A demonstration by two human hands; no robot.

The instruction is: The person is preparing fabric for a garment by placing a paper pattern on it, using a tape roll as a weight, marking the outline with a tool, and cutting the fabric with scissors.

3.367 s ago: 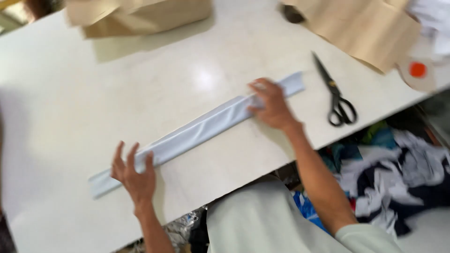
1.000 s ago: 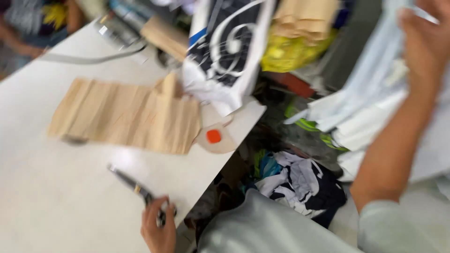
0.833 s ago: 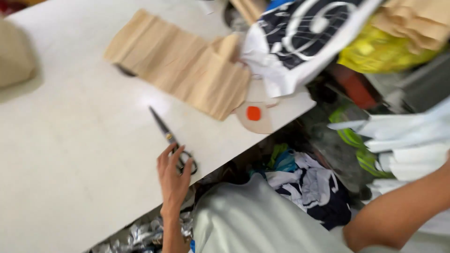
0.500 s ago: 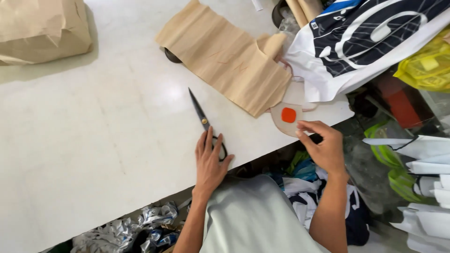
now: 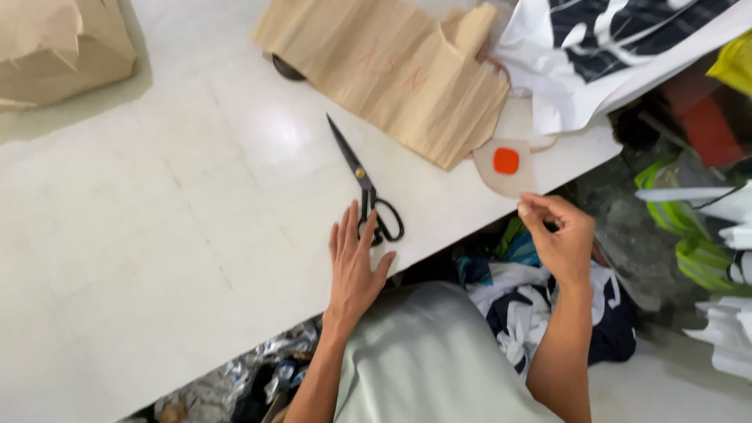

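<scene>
My left hand [image 5: 354, 265] lies flat on the white table [image 5: 141, 235] with fingers spread, its fingertips beside the handles of black scissors [image 5: 365, 186]. The scissors lie closed, blades pointing away from me. My right hand [image 5: 558, 239] hovers off the table's near edge, fingers loosely curled with thumb and fingertips pinched together; I see nothing held in it. Just beyond it a tan card tag with an orange dot [image 5: 505, 163] rests at the table edge.
A pleated tan paper piece [image 5: 392, 66] lies behind the scissors, a dark round object [image 5: 286, 70] peeking from under it. A brown paper bundle [image 5: 59, 43] sits far left. Black-and-white printed fabric [image 5: 619, 47] hangs at right. Fabric scraps [image 5: 533, 305] lie under the table.
The long pale strip I smoothed earlier is gone from view. My left hand reached the scissors and now rests flat beside their handles. My right hand came back from the right to the table edge.
</scene>
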